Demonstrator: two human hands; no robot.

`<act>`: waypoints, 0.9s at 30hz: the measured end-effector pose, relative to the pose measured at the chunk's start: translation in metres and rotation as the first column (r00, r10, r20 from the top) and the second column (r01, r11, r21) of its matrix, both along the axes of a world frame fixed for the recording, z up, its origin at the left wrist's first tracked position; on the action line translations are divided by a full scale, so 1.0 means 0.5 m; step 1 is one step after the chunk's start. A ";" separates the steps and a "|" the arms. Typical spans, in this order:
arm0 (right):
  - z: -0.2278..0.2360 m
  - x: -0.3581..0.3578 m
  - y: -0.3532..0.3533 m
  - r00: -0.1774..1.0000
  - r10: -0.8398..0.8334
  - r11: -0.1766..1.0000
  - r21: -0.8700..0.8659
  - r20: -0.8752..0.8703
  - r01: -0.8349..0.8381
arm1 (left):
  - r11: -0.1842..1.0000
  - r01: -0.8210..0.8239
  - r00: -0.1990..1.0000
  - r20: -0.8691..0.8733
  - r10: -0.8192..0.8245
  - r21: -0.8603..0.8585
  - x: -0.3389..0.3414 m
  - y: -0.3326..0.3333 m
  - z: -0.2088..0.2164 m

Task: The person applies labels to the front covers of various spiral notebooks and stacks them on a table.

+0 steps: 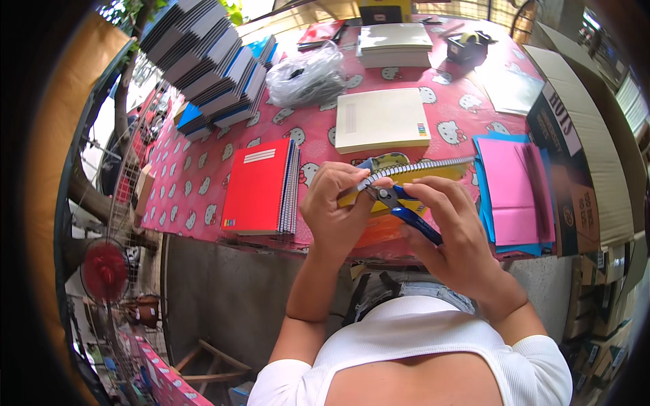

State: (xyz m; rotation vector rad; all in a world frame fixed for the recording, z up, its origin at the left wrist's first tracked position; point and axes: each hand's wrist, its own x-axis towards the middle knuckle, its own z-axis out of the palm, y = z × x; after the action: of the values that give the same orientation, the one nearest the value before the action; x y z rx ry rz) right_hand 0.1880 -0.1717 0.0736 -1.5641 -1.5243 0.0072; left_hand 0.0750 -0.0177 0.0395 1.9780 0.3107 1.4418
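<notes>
My left hand (332, 206) pinches the end of a yellow spiral notebook (448, 173), holding it tilted over the table's near edge. Its wire coil (423, 166) runs along the top and off to the right. In my right hand (452, 227) are pliers with blue handles (421, 224). Their jaws sit at the coil end beside my left fingertips; whether they grip the wire I cannot tell. Left of my hands lies a stack of red spiral notebooks (254, 186). A stack of cream covers or pages (382, 122) lies just beyond. Something orange (379, 231) shows under my hands.
Pink and blue sheets (511, 189) lie at the right, beside an open cardboard box (575, 135). Tall stacks of notebooks (210, 61) rise at the far left. A clear plastic bag (308, 76), another paper stack (395, 44) and a black tape dispenser (468, 47) stand farther back.
</notes>
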 end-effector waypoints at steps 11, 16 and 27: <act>-0.010 0.084 -0.041 0.051 0.012 0.748 -0.025 -0.999 -0.664 | 0.945 0.037 0.999 -0.010 -0.035 0.324 0.018 -0.039 0.000; -0.086 0.030 -0.018 0.617 0.162 0.923 -0.104 -0.770 -0.372 | 0.990 -0.144 0.989 0.030 0.144 0.005 -0.024 0.030 0.000; -0.388 0.188 0.058 0.961 -0.273 0.938 -0.237 -0.049 0.254 | 0.439 -0.329 0.697 0.099 0.710 -0.836 -0.509 0.442 -0.184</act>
State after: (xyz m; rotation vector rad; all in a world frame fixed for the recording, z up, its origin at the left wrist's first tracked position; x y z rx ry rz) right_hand 0.2822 -0.1426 -0.1203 -1.9196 -1.2742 0.0965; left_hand -0.1795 0.2031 -0.0526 0.7862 1.2326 1.6770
